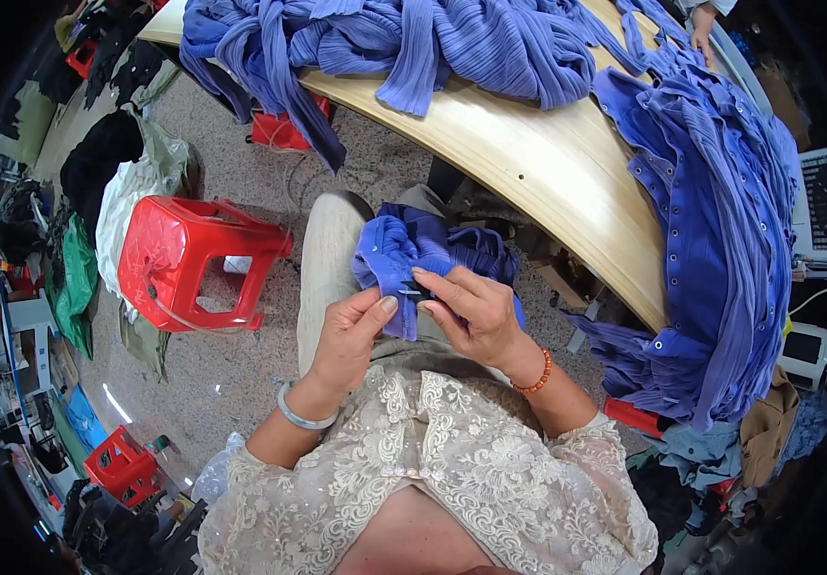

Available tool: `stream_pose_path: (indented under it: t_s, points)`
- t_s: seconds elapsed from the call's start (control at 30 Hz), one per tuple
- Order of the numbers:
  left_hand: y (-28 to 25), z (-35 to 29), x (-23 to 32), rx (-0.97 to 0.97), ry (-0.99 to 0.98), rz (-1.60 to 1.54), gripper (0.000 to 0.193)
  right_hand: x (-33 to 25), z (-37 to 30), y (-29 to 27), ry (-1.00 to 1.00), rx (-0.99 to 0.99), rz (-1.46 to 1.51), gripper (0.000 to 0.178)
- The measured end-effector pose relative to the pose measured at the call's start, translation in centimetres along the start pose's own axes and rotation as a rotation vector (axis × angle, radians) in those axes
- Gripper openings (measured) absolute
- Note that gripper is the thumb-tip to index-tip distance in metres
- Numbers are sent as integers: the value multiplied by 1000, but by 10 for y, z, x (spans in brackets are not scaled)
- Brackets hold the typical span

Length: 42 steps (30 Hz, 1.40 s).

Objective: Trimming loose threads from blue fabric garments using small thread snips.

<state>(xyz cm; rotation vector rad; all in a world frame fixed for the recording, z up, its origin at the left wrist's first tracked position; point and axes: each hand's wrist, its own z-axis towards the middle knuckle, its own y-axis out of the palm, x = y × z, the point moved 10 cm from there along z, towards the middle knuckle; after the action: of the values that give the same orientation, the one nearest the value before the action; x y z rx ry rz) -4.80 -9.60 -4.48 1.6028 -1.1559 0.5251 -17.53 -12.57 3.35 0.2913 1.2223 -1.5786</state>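
Observation:
A blue-violet pleated garment [390, 251] lies bunched over my lap, with a narrow strip of it drawn toward me between my hands. My left hand [348, 337] is closed, thumb and fingers pinching the left edge of that strip. From the right, my right hand [476, 311] is closed in a pinch around a small black tool [411, 289], which lies against the strip. The tool's exact kind cannot be made out, as the fingers cover part of it.
A pale wooden table [500, 158] curves ahead, heaped with more blue-violet garments [490, 48]; some, with metal eyelets, hang over its right side. A red plastic stool [169, 259] stands left, near a white sack [131, 206]. Another person's hand [702, 36] is at the far right.

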Motion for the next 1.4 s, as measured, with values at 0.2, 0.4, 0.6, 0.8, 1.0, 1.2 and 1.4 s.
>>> stream_pose_path:
  t_s: [0.2,0.4,0.6,0.8,1.0,1.2,1.4]
  points:
    - [-1,2,-1,16,-1,0,24,3,-3,2,-20,16,18,31]
    - [-5,4,-5,36,-46,-68,23,25,-11,10,202,-7,204,26]
    - [-12,10,-12,67,-55,-139,21,10,-13,19,64,-68,116,30]
    - [-19,9,-14,105,-24,-66,21,20,-16,11,158,-29,60,32]
    - [-19,8,-17,98,-29,-39,22,20,-14,12,167,-26,35,35]
    - [-19,8,-17,101,-33,-39,21,16,-12,15,147,-79,41,34]
    - [-17,9,-19,77,-34,-14,22,23,-13,15,207,-63,56,33]
